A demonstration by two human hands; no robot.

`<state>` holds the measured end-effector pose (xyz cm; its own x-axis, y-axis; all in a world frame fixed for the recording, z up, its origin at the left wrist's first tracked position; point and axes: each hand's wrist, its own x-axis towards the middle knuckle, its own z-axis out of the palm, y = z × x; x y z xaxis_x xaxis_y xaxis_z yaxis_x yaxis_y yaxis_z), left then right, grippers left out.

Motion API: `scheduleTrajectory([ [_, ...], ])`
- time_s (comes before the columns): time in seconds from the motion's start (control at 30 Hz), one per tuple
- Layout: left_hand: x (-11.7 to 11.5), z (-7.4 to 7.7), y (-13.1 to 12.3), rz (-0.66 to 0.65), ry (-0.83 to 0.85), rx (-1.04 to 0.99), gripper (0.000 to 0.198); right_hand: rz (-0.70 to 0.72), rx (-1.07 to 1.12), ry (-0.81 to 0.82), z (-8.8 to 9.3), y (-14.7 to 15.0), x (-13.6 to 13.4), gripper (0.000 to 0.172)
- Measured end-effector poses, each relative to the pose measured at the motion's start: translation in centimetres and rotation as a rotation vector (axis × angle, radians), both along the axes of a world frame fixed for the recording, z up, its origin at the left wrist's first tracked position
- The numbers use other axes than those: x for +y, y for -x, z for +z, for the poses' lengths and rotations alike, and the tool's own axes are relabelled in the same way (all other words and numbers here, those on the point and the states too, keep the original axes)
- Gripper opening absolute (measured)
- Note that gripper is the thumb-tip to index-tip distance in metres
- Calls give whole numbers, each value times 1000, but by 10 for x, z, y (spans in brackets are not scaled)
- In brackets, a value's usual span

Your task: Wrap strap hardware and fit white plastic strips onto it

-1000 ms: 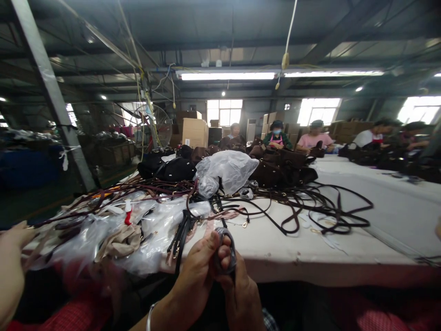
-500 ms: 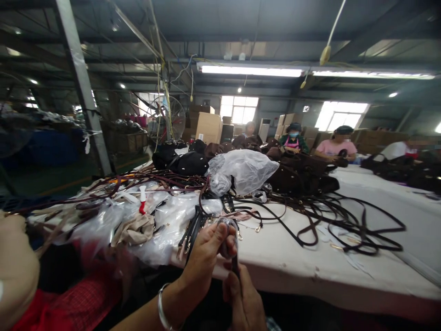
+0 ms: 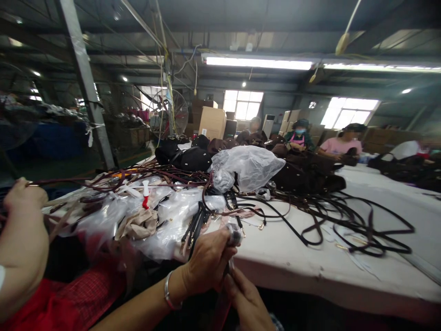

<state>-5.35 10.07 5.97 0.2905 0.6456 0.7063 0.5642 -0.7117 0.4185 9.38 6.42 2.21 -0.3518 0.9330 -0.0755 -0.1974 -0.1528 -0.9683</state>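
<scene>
My left hand, with a bangle on the wrist, is closed around the top of a dark strap wrapped in clear plastic, just at the near edge of the white table. Below it my right hand pinches the lower part of the same strap, which hangs down off the table edge. Right behind my hands lies a bundle of dark straps with metal clasps on crumpled plastic bags.
A co-worker's arm and closed hand in a red sleeve pull straps at the far left. Loose brown straps sprawl over the table, with a plastic bag and dark handbags behind. Several people sit at the far end. A steel post stands left.
The view has shifted left and down a little. My left hand has closed further over the wrapped strap's top, and my right hand has slid lower along it. The co-worker's hand rose.
</scene>
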Motion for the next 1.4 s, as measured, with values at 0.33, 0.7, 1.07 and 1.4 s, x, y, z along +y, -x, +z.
scheduleTrajectory([
  [0.33,14,23,30,-284,-65,613,30,229,294,392,11,-9,16,48],
  [0.7,8,1,31,-347,-51,863,17,578,277,496,20,-38,18,22],
  [1.07,-15,-19,33,-271,-64,803,23,314,-909,-539,32,-59,18,21],
  [1.4,-30,-40,41,-264,102,765,31,505,-943,-492,27,-64,36,39],
])
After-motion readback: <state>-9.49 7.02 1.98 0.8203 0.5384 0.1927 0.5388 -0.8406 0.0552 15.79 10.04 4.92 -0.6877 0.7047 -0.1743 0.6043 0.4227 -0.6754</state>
